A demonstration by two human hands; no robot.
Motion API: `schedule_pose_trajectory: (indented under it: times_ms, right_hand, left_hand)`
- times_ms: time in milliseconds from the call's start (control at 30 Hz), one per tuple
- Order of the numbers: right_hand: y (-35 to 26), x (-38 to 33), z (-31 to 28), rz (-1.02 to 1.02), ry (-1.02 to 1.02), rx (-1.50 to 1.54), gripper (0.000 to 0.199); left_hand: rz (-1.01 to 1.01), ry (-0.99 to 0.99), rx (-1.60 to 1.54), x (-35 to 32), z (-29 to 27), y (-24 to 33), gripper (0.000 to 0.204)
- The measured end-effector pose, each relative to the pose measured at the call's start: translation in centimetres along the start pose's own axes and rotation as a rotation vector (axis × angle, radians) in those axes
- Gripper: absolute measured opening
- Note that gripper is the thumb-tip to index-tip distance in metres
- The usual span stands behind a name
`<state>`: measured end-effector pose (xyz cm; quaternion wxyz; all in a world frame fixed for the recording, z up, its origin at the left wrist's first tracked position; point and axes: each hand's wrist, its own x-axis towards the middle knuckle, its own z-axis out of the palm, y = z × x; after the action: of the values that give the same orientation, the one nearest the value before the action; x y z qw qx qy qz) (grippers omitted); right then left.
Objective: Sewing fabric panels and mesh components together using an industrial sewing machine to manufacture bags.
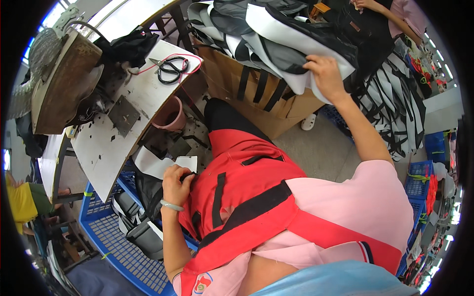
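Note:
My right hand (326,76) reaches out to the far right, its fingers closed on the edge of a white-backed grey fabric panel (291,39). That panel lies on top of a pile of similar black, grey and white pieces. Low at the left, my left hand (177,185), with a pale bangle on the wrist, is beside my red apron. Its fingers are bent together by a white and black fabric piece (148,163). What sits between those fingertips is mostly hidden.
A cardboard box (296,108) supports the pile. At left, a sewing machine (64,81) stands on a white worktable (94,153) with black-handled scissors (172,69). Below are a pink bin (170,114) and a blue crate (118,251) holding fabric pieces. Another person (380,17) stands beyond the pile.

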<state>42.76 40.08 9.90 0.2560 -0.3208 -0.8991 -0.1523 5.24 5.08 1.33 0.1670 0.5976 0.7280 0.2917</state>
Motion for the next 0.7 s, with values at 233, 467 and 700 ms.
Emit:
schedule_pose_trajectory:
  times_ms: [233, 467, 700]
  right_hand:
    - [5.6, 6.8, -1.0, 0.009, -0.065, -0.013, 0.006]
    - [13.4, 3.1, -1.9, 0.497, 0.283, 0.322, 0.03]
    - [18.7, -5.2, -1.5, 1.319, -0.134, 0.527, 0.059]
  left_hand:
    - [-0.002, 0.015, 0.007, -0.2, -0.2, 0.2, 0.011]
    - [0.006, -0.017, 0.004, -0.1, 0.4, 0.0, 0.011]
    - [-0.009, -0.008, -0.063, 0.2, 0.7, -0.7, 0.011]
